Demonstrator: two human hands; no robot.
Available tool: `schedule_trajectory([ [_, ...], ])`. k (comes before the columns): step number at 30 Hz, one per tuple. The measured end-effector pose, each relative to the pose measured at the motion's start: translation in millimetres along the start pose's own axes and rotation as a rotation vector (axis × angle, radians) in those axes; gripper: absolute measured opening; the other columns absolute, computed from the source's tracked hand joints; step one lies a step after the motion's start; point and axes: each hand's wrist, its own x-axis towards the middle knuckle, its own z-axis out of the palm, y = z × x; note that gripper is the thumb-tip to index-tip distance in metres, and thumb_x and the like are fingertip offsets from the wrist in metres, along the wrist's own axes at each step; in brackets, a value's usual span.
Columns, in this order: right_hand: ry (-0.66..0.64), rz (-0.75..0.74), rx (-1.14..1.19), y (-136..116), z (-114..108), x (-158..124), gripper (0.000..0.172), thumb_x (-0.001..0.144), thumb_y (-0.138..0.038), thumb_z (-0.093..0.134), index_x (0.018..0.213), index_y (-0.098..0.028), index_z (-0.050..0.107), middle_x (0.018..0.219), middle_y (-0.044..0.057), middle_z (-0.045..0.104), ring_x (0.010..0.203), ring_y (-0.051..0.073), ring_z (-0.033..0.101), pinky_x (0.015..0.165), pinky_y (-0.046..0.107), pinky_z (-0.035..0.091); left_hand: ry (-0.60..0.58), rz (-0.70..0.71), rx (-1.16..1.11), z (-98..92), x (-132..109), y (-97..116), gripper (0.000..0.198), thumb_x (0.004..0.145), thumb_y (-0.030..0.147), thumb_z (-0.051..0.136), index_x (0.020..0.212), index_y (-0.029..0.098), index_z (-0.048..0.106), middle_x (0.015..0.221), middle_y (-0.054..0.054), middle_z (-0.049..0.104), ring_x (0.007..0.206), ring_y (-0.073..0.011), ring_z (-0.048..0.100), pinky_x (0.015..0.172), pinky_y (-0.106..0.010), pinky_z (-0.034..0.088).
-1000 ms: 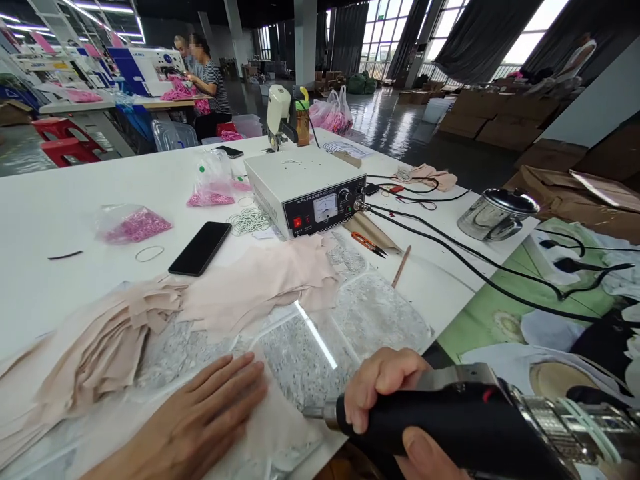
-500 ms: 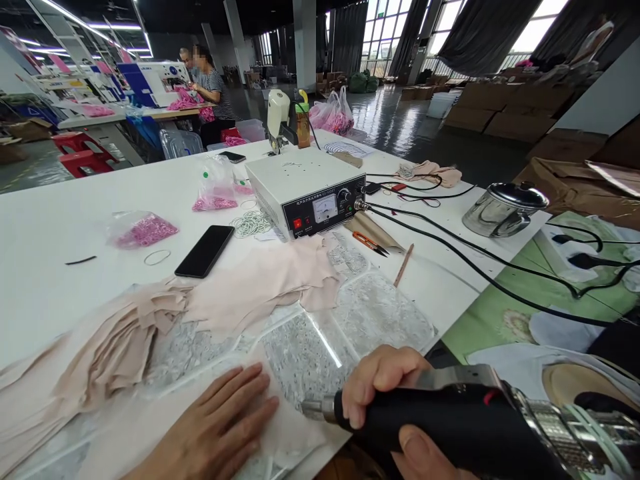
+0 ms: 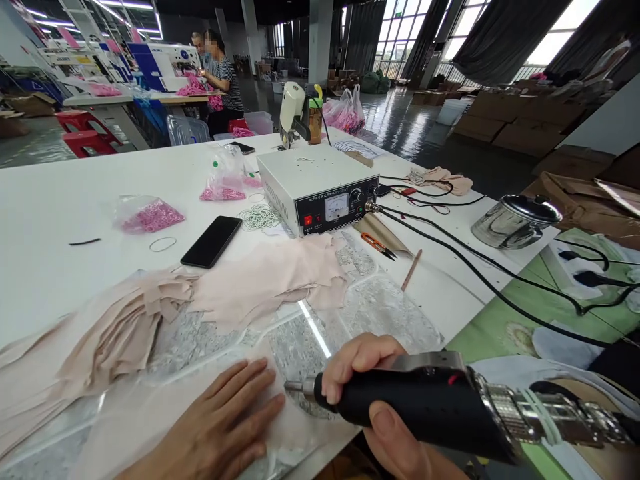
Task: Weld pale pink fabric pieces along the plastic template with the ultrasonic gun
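Note:
My left hand lies flat, fingers spread a little, on a pale pink piece of fabric. My right hand is wrapped round a black handheld ultrasonic welder with a metal body end and cable. Its thin metal tip points left, close to my left fingertips at the fabric's edge; whether it touches the cloth I cannot tell. Under the fabric is a clear sheet over a grey stone-patterned mat. Beyond lie more flat pink pieces and, to the left, a bunched stack of them.
A white control box with a dial stands ahead, its black cables running right. Nearby are orange thread snips, a phone, bags of pink bits, and a steel-lidded pot by the right edge.
My right hand has moved the welder left and slightly up, bringing its tip nearer my left fingers. My left hand stays on the fabric. The view has shifted a little.

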Motion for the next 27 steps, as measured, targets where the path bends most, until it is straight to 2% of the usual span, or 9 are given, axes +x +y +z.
schedule_trajectory([
  [4,0.032,-0.077,-0.009,7.9,4.9,2.2,0.017,0.095,-0.044,0.061,0.103,-0.029,0.059,0.081,0.001,0.063,0.063,0.017,0.061,0.058,0.034,0.052,0.013,0.068,0.025,-3.0,1.9,-5.9,0.040,0.113,0.033,0.042,0.150,0.026,0.056,0.157,-0.004,0.051,0.147,-0.0226,0.045,0.125,-0.038,0.030],
  [11,-0.090,-0.087,-0.135,7.6,2.8,7.8,0.012,0.098,-0.041,0.058,0.099,-0.030,0.053,0.078,0.001,0.065,0.064,0.018,0.064,0.061,0.035,0.056,0.012,0.086,0.049,-2.4,1.9,-9.4,0.042,0.113,0.035,0.043,0.152,0.025,0.054,0.157,-0.005,0.051,0.146,-0.0230,0.046,0.125,-0.038,0.029],
  [16,-0.052,-0.111,-0.043,6.4,2.5,10.0,0.014,0.095,-0.040,0.061,0.101,-0.028,0.057,0.079,0.000,0.063,0.063,0.017,0.063,0.061,0.034,0.055,-0.006,0.067,0.062,4.3,-2.9,-10.9,0.042,0.114,0.036,0.039,0.154,0.030,0.050,0.160,-0.002,0.048,0.148,-0.0222,0.044,0.125,-0.038,0.030],
  [20,0.036,-0.096,0.023,-5.7,-9.8,4.5,0.016,0.094,-0.042,0.061,0.103,-0.029,0.060,0.082,0.000,0.061,0.065,0.016,0.062,0.060,0.031,0.054,-0.005,-0.019,-0.017,7.7,-5.2,-21.5,0.041,0.115,0.038,0.035,0.152,0.034,0.051,0.155,0.000,0.054,0.148,-0.0216,0.043,0.126,-0.044,0.028],
  [23,0.033,-0.052,0.050,-16.7,-24.7,-1.6,0.017,0.094,-0.041,0.061,0.104,-0.028,0.062,0.084,0.001,0.061,0.067,0.015,0.062,0.062,0.030,0.055,-0.008,-0.060,-0.084,2.5,-4.4,-27.6,0.041,0.114,0.040,0.036,0.150,0.034,0.054,0.154,-0.001,0.056,0.147,-0.0237,0.046,0.125,-0.049,0.030],
  [27,0.034,-0.043,0.030,-18.2,-36.0,-7.5,0.018,0.093,-0.042,0.062,0.104,-0.028,0.062,0.085,0.001,0.061,0.068,0.015,0.063,0.062,0.029,0.055,0.028,-0.062,-0.045,-7.8,-1.2,-17.3,0.041,0.112,0.033,0.041,0.150,0.029,0.055,0.157,-0.002,0.052,0.144,-0.0216,0.049,0.122,-0.039,0.036],
])
